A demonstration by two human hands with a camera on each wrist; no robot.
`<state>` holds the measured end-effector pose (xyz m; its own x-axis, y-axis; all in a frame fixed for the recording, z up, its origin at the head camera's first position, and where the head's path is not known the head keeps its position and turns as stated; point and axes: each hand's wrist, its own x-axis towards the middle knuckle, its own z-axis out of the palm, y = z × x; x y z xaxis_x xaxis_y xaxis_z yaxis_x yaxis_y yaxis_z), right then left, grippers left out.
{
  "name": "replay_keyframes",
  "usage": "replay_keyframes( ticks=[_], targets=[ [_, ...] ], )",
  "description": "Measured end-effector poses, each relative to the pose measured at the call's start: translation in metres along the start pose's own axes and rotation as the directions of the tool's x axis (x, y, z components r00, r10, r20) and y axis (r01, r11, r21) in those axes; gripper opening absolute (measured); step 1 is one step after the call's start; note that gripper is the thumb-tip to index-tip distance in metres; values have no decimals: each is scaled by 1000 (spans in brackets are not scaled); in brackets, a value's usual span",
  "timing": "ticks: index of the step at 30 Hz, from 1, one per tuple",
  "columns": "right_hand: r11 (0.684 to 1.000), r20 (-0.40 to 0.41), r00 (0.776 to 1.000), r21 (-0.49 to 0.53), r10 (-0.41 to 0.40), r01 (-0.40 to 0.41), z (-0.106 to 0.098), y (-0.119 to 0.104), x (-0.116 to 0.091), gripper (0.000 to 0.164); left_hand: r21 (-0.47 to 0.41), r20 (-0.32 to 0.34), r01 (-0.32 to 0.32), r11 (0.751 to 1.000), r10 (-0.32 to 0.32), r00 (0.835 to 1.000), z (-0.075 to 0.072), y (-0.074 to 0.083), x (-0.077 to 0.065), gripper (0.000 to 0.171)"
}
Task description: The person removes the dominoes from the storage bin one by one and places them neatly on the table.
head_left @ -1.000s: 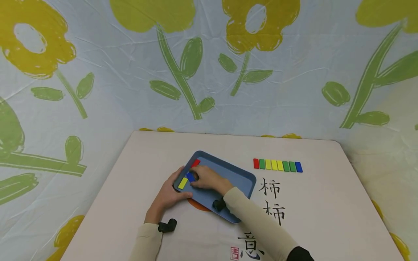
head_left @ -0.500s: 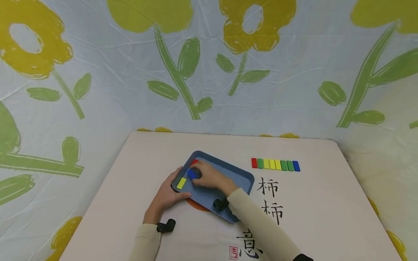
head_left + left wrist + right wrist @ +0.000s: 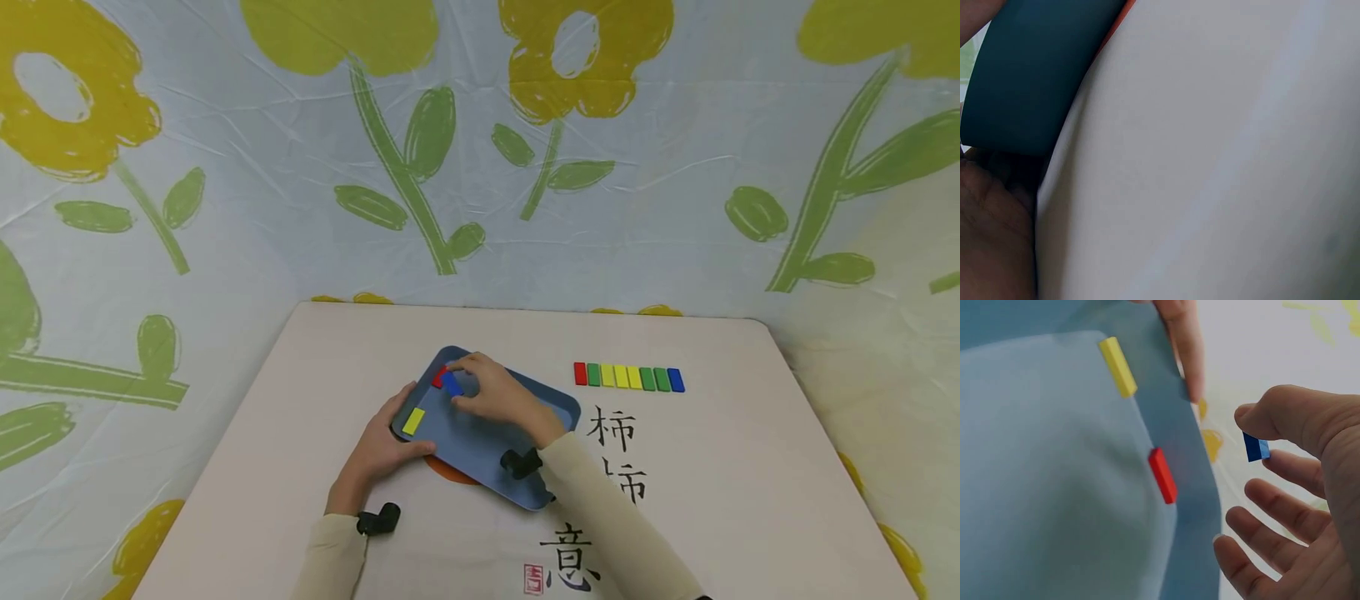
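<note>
My right hand (image 3: 501, 393) pinches a small blue block (image 3: 452, 383) between thumb and index finger, above the far left part of a blue-grey tray (image 3: 487, 446). In the right wrist view the blue block (image 3: 1256, 447) shows at the fingertips, the other fingers loosely spread. A red block (image 3: 1163, 475) and a yellow block (image 3: 1117, 367) lie inside the tray along its short end wall. My left hand (image 3: 381, 448) grips the tray's left end, thumb at the near rim. The left wrist view shows the tray's dark outer wall (image 3: 1035, 75) beside the palm.
Right of the tray, a row of red, green, yellow and blue blocks (image 3: 628, 377) lies side by side on the table. Black characters (image 3: 570, 560) and a red seal mark (image 3: 533, 579) are printed on the cloth. An orange print (image 3: 450, 471) peeks out under the tray.
My right hand has lifted the blue block and moved it away from the yellow block, toward the far side near the red one. My left hand keeps its grip on the tray.
</note>
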<state>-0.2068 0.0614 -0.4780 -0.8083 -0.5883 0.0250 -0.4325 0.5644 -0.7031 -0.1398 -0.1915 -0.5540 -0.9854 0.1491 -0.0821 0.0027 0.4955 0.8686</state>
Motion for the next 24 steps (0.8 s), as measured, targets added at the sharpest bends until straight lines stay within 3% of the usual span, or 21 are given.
replay_keyframes(
  ticks=[13, 24],
  targets=[
    [999, -105, 994, 47, 4, 0, -27, 15, -29, 53, 7, 6, 2, 1000, -2, 1000, 0, 2, -1, 106],
    [996, -188, 979, 60, 79, -69, -47, 34, -61, 54, 11, 0, -10, 1000, 10, 1000, -1, 2, -2, 109]
  ],
)
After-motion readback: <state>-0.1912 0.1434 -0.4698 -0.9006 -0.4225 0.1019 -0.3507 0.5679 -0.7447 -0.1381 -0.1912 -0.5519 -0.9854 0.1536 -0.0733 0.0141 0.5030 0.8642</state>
